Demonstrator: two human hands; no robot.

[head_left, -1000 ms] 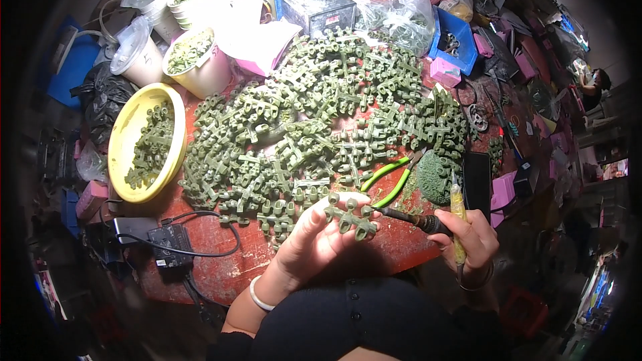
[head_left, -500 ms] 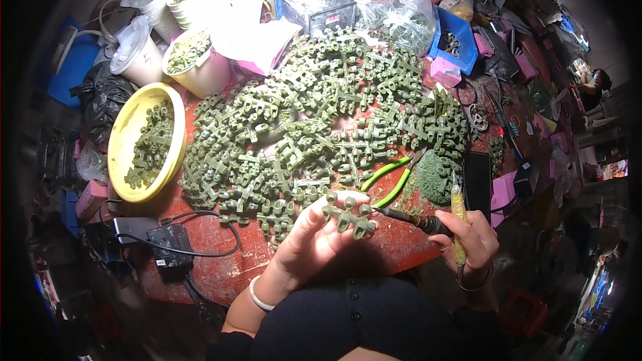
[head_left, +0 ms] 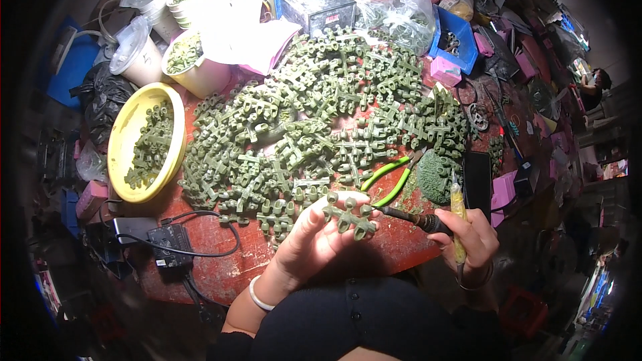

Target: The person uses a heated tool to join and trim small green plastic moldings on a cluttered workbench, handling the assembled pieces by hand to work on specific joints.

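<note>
My left hand (head_left: 314, 230), wearing a white bangle, holds a small green branched piece (head_left: 349, 219) with cup-like ends between its fingers. In my right hand (head_left: 471, 241) is a dark pen-shaped tool like a soldering iron (head_left: 418, 219), its thin tip touching or almost touching the right side of that piece. The same hand also grips an upright tool wrapped in yellow (head_left: 458, 207). Beyond my hands spreads a large heap of similar green branched pieces (head_left: 287, 140). Green-handled pliers (head_left: 391, 184) lie between the heap and the dark tool.
A yellow basin (head_left: 115, 154) with more pieces leans at the left. White buckets (head_left: 207, 79) stand behind it. A black power adapter (head_left: 170, 246) with cables sits at the front left. To the right are a green rough mound (head_left: 435, 177), a black phone-like slab (head_left: 477, 180) and a blue tray (head_left: 461, 61).
The dark tool has shifted very slightly, with its tip staying by the held piece. Otherwise both hands keep almost the same position and hold.
</note>
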